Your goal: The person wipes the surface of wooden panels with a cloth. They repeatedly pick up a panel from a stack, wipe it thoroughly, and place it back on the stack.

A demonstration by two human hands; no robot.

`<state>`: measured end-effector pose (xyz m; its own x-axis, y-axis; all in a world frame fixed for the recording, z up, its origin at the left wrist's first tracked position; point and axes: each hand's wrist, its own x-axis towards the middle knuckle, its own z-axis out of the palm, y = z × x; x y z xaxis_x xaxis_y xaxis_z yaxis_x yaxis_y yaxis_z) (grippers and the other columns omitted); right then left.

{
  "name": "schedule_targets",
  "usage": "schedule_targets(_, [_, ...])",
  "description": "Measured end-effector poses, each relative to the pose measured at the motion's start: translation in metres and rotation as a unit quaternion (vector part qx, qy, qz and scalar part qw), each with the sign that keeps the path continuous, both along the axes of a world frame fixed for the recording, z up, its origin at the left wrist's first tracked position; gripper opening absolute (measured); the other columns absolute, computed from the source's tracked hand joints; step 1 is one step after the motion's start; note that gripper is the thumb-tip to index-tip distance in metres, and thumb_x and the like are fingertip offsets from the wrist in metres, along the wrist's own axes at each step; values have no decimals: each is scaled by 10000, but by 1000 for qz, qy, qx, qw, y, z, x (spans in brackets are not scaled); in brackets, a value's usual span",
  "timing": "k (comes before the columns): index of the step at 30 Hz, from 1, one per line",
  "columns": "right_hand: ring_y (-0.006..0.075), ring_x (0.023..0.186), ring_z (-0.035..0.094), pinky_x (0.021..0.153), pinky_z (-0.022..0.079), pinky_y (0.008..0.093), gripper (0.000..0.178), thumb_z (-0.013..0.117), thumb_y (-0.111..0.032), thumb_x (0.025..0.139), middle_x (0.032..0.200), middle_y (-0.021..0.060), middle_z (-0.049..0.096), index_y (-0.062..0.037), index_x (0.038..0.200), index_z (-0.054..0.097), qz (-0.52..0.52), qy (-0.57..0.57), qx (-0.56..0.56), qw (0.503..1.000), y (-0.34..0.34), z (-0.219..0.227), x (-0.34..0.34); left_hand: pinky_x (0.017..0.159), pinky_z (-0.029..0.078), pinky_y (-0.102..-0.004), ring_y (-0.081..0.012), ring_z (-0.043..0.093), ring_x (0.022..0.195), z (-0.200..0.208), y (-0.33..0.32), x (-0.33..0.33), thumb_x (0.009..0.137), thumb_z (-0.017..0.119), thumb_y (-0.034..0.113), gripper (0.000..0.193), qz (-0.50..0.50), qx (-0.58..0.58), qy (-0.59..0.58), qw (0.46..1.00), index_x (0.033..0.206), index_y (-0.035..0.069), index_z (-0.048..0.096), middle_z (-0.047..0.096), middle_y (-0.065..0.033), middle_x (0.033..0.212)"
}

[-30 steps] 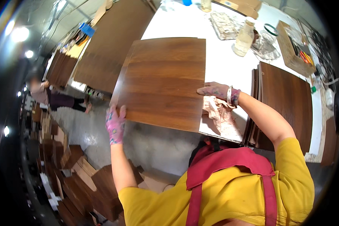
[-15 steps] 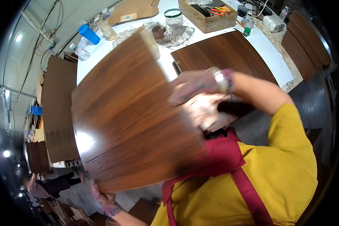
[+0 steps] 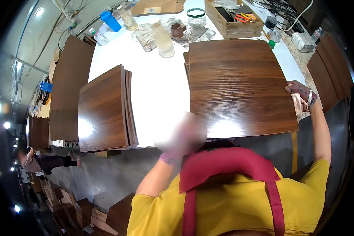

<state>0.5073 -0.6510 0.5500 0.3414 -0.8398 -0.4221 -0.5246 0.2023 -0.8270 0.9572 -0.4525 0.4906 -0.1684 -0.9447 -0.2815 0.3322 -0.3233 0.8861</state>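
A dark brown wood-grain panel (image 3: 240,86) lies flat on the right part of the white table, over another panel whose edge peeks out at its left. My right hand (image 3: 301,91), in a stained glove, is at the panel's right edge, fingers on its top. A pinkish cloth (image 3: 299,103) is bunched under that palm. My left hand (image 3: 183,135) is smeared by motion beside the panel's near left corner; its fingers cannot be made out. To the left, a stack of similar panels (image 3: 103,110) sits at the table's front edge.
Bottles, including a cloudy one (image 3: 163,41), and a lidded jar (image 3: 196,17) stand at the back. A wooden box (image 3: 240,29) holds orange-handled scissors. More panels (image 3: 329,72) stand at right. A tall brown board (image 3: 69,90) is at left; another person (image 3: 51,161) is beyond.
The panel that was raised and tilted in my hands is down; one lies flat on the right. My right hand moved right with the cloth, my left hand up and right. The left stack shows.
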Motion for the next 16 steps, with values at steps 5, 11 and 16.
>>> schedule_targets(5, [146,799,614,735,502,268,209,647,-184,849,859,44,621,-8,960,630,68,33,-36,996,-46,17,-33,531,439,-207,-139,615,731,-23,-7,-14,969,537,388,486,-5,-2,-121,993,1203,-34,481,628,-102,903])
schedule_targets(11, [138,892,603,809,489,263,294,620,-250,902,964,47,617,-45,1112,606,-198,-146,-229,942,-83,64,-32,571,489,-308,-218,616,596,-4,-11,15,933,587,357,324,-51,-330,-551,765,1000,41,621,650,-107,832])
schedule_targets(16, [152,866,622,805,511,283,293,606,-285,920,994,73,663,-73,1122,614,-90,-229,-113,963,-34,45,143,686,531,-337,-246,655,769,15,-59,-14,945,558,294,225,-63,-446,-603,659,950,90,653,646,-112,870])
